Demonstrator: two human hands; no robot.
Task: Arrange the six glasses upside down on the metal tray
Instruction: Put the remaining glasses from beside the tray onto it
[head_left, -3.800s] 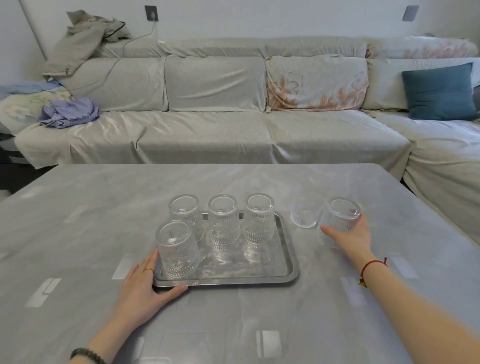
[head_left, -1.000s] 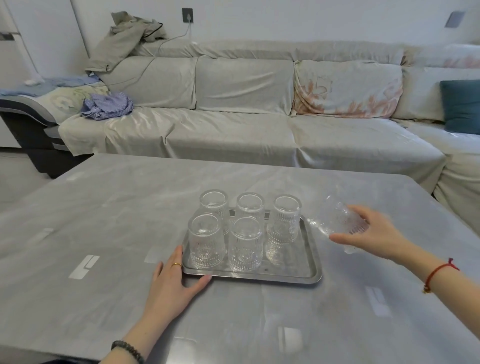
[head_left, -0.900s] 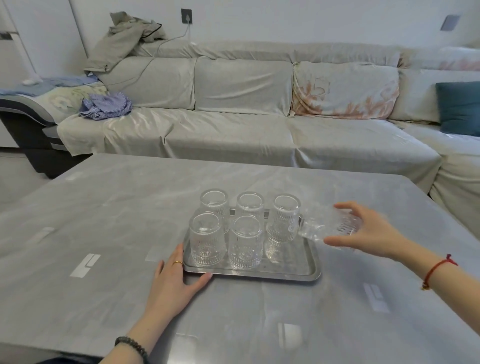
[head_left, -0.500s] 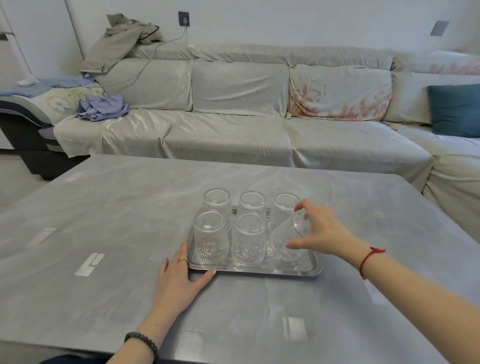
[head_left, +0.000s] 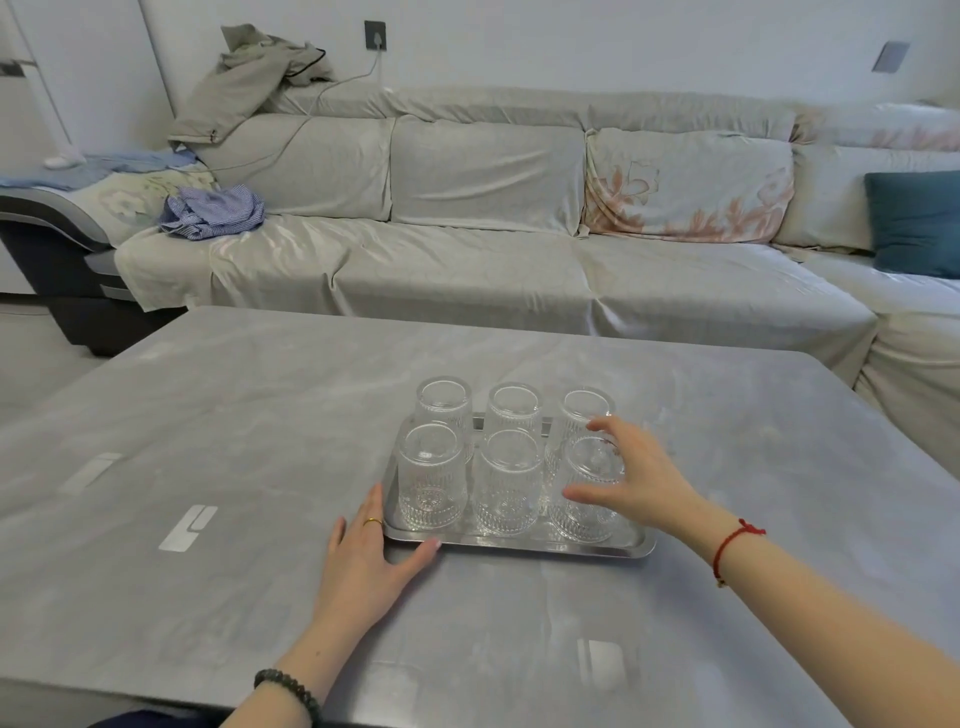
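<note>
Sofa (head_left: 467, 249) behind table (head_left: 208, 441); 6 glasses (head_left: 509, 483) crowd tray (head_left: 519, 543).

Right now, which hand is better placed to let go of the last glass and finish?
Right. The right hand is around the sixth glass, upside down on the tray; the left hand lies flat at the tray's corner.

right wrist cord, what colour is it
Red, a thin cord seen in the head view.

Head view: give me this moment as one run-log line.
stage: sixth glass placed | tray: six glasses inverted, two rows | right hand: fingers around sixth glass | left hand: flat on table, touching tray edge
</note>
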